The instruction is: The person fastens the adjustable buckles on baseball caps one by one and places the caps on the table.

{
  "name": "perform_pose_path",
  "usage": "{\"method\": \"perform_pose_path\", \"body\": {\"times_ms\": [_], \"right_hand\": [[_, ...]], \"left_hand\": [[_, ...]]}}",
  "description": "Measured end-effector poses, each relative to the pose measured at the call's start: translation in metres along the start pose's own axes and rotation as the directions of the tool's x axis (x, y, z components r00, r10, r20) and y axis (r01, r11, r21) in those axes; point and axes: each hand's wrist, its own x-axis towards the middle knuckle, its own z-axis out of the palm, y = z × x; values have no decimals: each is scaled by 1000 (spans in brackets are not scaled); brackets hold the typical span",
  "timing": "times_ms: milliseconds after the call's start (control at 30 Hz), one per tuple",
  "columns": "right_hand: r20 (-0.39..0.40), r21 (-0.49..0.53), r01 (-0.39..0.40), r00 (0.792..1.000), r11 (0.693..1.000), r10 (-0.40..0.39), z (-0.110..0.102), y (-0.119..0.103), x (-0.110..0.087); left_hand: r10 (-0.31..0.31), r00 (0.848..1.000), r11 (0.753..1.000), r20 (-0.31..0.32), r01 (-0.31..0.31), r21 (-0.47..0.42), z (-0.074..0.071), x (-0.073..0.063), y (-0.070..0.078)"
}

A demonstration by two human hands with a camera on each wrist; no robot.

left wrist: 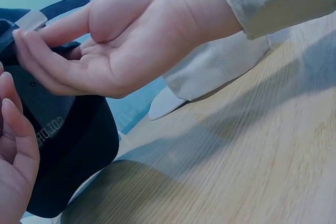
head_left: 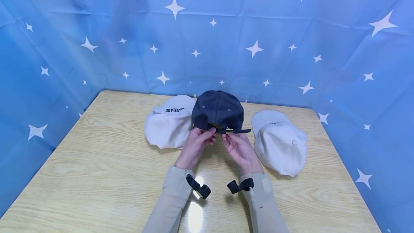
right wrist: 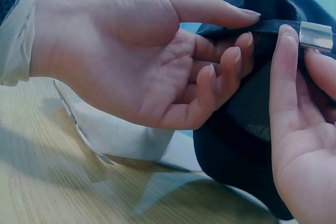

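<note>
A dark navy baseball cap is held above the far part of the table, its back opening towards me. My left hand pinches the cap's back strap, thumb on top, at the left of the opening. With thumb and fingertips my right hand grips the strap at its silver buckle; the loose strap end sticks out to the right. In the left wrist view the visor hangs downward, and faint lettering shows on the crown.
To the left lies a white cap with black lettering, partly behind the dark cap. Another white cap lies to the right, near my right forearm. The wooden table ends at a blue star-patterned curtain. Black straps circle both wrists.
</note>
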Motion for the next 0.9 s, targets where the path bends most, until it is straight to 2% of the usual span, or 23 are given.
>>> {"method": "perform_pose_path", "body": {"times_ms": [467,833,900], "right_hand": [[-47,-21,4,999,1000,-5,1,-1,-1],[-50,-32,-5,999,999,4,3,-1,0],[-26,-26,-8,1000,1000,8,1,1,1]], "left_hand": [[17,1000,999,-17,-17,27,0,0,1],[19,1000,998,-9,-18,52,1,0,-1],[22,1000,999,-1,-22,50,2,0,-1]]}}
